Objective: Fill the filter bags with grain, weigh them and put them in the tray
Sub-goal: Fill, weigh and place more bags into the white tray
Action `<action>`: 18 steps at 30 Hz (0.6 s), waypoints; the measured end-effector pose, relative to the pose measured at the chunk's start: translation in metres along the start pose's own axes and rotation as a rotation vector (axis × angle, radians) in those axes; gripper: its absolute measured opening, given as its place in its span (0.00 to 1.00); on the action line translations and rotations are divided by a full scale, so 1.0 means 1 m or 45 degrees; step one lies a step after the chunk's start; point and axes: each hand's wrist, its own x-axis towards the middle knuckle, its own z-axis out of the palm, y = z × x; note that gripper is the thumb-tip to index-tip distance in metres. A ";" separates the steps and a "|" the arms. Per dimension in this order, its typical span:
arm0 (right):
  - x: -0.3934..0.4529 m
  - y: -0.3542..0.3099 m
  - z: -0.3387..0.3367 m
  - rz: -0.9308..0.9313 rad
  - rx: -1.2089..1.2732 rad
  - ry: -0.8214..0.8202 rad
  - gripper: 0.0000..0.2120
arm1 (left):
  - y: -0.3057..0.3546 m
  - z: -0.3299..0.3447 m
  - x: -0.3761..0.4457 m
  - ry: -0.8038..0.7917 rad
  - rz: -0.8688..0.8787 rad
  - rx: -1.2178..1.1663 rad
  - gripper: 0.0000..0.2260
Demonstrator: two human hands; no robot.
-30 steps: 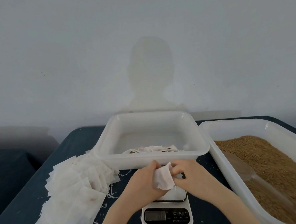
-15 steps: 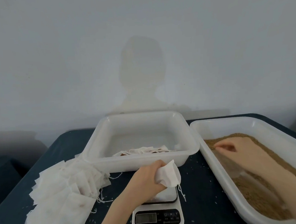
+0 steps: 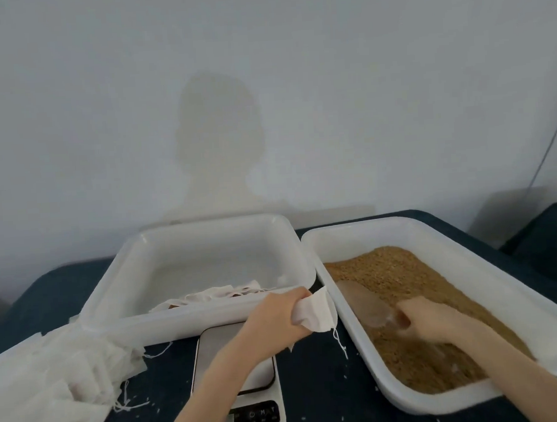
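**Scoop in hand, bag held ready**

Since half a second ago the right hand (image 3: pixel 430 320) has dropped from the far part of the grain to the translucent scoop (image 3: pixel 364 303) lying in it, and its fingers now curl round the scoop's near end. That suggests filling is about to start: grain is not yet in the bag.

From largest to smallest: the dark counter (image 3: pixel 317 381) carries the grain tub (image 3: pixel 468 251) on the right, heaped with brown grain (image 3: pixel 401 268), and the white tray (image 3: pixel 212 316) at centre, with a few filled bags (image 3: pixel 210 295) along its near wall. A spread of empty bags (image 3: pixel 52 378) lies at the near left. The scale (image 3: pixel 246 398) sits near centre, its plate bare.

The left hand (image 3: pixel 277 315) grips one filter bag (image 3: pixel 316 311) just beside the tub's left rim, above the scale's far corner. Its long axis runs near to far, tilted rightward toward the grain; whether its mouth is open I cannot tell. Its drawstring (image 3: pixel 340 344) dangles.
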 end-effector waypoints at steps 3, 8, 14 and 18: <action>0.000 0.007 -0.005 0.017 -0.018 0.066 0.08 | 0.001 0.005 0.000 -0.021 -0.007 0.001 0.10; 0.004 0.029 -0.024 0.084 -0.219 0.309 0.11 | -0.001 0.003 -0.002 0.007 0.012 -0.019 0.10; 0.003 0.055 -0.038 0.180 -0.359 0.361 0.11 | -0.003 0.000 -0.005 0.031 0.038 -0.048 0.07; 0.000 0.066 -0.037 0.154 -0.329 0.264 0.13 | -0.003 0.002 -0.007 0.011 0.037 -0.069 0.07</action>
